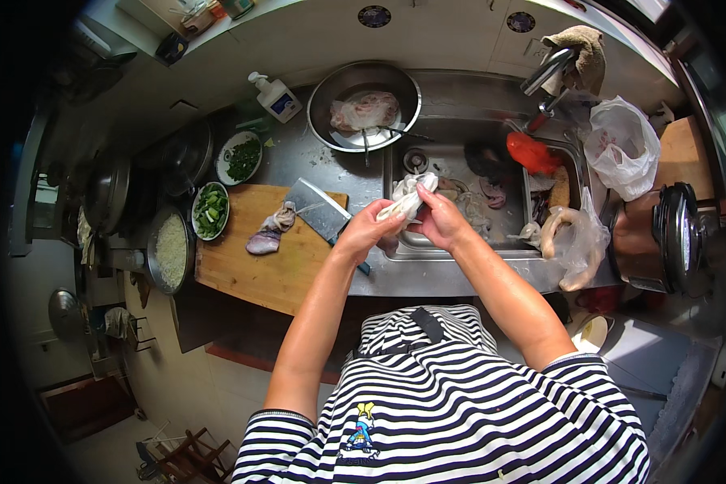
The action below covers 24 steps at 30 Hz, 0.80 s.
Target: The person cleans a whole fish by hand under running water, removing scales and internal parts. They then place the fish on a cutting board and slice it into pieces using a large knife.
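Observation:
A pale, wet, slippery piece of raw meat or seafood point(406, 196) is held over the near left corner of the sink; its exact kind cannot be told. My left hand point(372, 227) grips its lower left end, while my right hand point(438, 218) pinches it from the other side. Left of my hands, a cleaver point(319, 209) lies across the edge of a wooden cutting board point(242, 212), its handle partly hidden by my left arm. Another limp, purple and white raw piece point(271, 230) rests on the board. More pale scraps point(473, 212) lie in the stainless steel sink point(435, 249).
Behind stands a metal basin point(314, 115) with raw meat and dark sticks, beside a pump bottle point(276, 100). Chopped greens fill two bowls point(210, 210) point(239, 157); a pan holds white grains point(170, 251). Right are a faucet point(547, 72), plastic bags point(623, 148) and a cooker point(647, 239).

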Each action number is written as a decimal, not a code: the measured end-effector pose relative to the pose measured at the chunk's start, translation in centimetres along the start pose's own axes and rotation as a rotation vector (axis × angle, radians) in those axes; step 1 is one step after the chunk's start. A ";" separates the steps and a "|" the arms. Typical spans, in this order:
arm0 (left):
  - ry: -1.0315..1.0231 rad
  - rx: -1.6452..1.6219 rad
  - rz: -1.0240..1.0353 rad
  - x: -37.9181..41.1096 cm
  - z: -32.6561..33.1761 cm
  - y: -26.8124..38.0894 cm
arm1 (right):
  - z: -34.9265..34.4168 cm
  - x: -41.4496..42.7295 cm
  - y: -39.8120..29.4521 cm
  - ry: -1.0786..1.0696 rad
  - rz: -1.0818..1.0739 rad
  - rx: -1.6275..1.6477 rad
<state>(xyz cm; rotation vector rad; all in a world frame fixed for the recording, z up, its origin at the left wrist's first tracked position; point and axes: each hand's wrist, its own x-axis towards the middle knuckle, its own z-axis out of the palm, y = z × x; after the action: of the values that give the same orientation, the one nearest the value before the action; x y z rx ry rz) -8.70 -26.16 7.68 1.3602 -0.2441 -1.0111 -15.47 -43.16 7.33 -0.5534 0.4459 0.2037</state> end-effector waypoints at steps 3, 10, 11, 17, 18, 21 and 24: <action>0.091 -0.255 -0.094 2.4 2.9 -0.7 | -2.8 -0.4 -1.1 0.034 -0.100 0.001; 0.137 -0.248 -0.017 5.1 6.1 -0.4 | -4.7 -0.7 -3.2 0.129 -0.324 -0.006; 0.147 -0.056 0.136 5.3 6.6 -0.5 | -4.9 -0.4 -3.4 0.170 -0.337 0.018; 0.133 1.044 0.705 3.9 8.3 1.7 | -6.4 -1.6 -6.3 -0.130 -0.141 0.395; 0.150 1.074 0.718 3.7 8.5 1.9 | -6.1 -2.0 -6.6 -0.158 -0.157 0.407; 0.132 1.135 0.754 3.4 8.5 1.3 | -6.0 -2.2 -6.8 -0.255 -0.168 0.449; 0.134 1.088 0.720 2.7 9.0 1.3 | -5.8 -2.2 -7.1 -0.266 -0.157 0.472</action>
<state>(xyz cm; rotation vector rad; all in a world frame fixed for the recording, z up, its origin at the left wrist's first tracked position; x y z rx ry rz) -12.58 -34.44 10.08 2.0473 -1.2069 -0.1080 -17.34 -52.41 7.23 -0.0933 0.1785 0.0168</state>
